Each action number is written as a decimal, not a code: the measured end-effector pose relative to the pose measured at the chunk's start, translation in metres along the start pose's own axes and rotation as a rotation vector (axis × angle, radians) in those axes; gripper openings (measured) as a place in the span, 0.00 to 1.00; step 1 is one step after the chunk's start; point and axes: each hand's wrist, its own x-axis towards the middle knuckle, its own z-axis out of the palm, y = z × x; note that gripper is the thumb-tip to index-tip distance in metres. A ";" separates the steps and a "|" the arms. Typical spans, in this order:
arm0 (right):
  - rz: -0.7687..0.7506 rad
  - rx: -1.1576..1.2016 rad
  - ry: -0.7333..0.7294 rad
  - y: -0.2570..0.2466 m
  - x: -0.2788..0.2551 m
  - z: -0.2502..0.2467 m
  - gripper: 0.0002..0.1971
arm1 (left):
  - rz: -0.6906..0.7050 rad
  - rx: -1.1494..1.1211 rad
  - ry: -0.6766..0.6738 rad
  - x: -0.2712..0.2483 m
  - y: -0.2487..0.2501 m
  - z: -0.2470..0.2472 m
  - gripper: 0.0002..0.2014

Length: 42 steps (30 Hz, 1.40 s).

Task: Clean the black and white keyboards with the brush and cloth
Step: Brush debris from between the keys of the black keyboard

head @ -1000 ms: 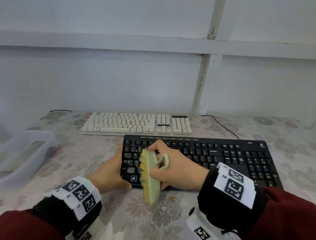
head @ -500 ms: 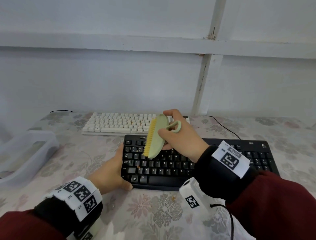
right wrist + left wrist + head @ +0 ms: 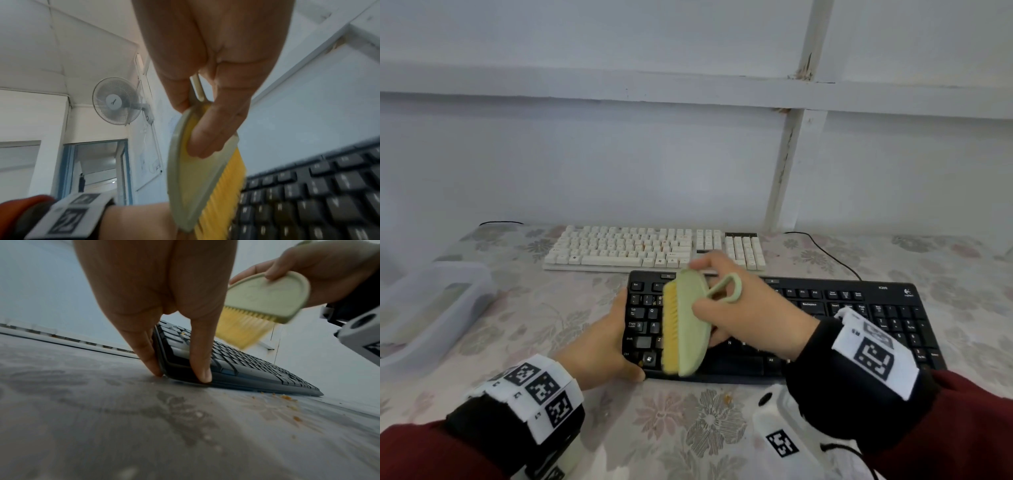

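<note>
A black keyboard (image 3: pixel 859 318) lies near me on the flowered tablecloth, a white keyboard (image 3: pixel 640 248) right behind it. My right hand (image 3: pixel 743 308) grips a pale green brush (image 3: pixel 690 325) with yellow bristles (image 3: pixel 242 327), held on edge over the black keyboard's left keys (image 3: pixel 320 203); the bristles hover just above them. My left hand (image 3: pixel 602 346) holds the black keyboard's left end (image 3: pixel 170 368), thumb on the front corner and fingers along the side. Orange crumbs (image 3: pixel 285 397) lie on the cloth before the keyboard. No cloth for wiping is in view.
A clear plastic bin (image 3: pixel 431 308) stands at the left of the table. A black cable (image 3: pixel 822 250) runs from behind the keyboards to the wall. The white wall closes the table's far edge. A wall fan (image 3: pixel 117 100) shows in the right wrist view.
The brush went from the keyboard's front edge up to its back row, then came back down toward me over the left keys. My left hand kept its hold on the keyboard's end.
</note>
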 end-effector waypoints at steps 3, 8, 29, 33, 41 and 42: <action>-0.060 0.040 0.145 -0.007 0.014 -0.006 0.20 | -0.002 0.001 0.000 -0.001 -0.001 0.000 0.63; -0.059 -0.033 0.126 -0.005 0.029 0.007 0.23 | 0.014 -0.002 0.004 -0.002 0.002 0.000 0.62; -0.043 -0.129 0.029 0.000 0.021 0.024 0.22 | -0.009 0.010 0.005 -0.003 0.005 -0.001 0.60; -0.037 -0.224 -0.098 0.006 0.008 0.032 0.22 | 0.008 0.008 0.012 -0.004 0.006 -0.001 0.58; -0.059 -0.113 0.056 -0.007 0.018 0.015 0.21 | 0.007 0.022 -0.002 -0.004 0.006 -0.001 0.61; -0.073 -0.114 0.083 -0.008 0.021 0.016 0.21 | 0.009 0.028 0.001 -0.004 0.006 -0.001 0.61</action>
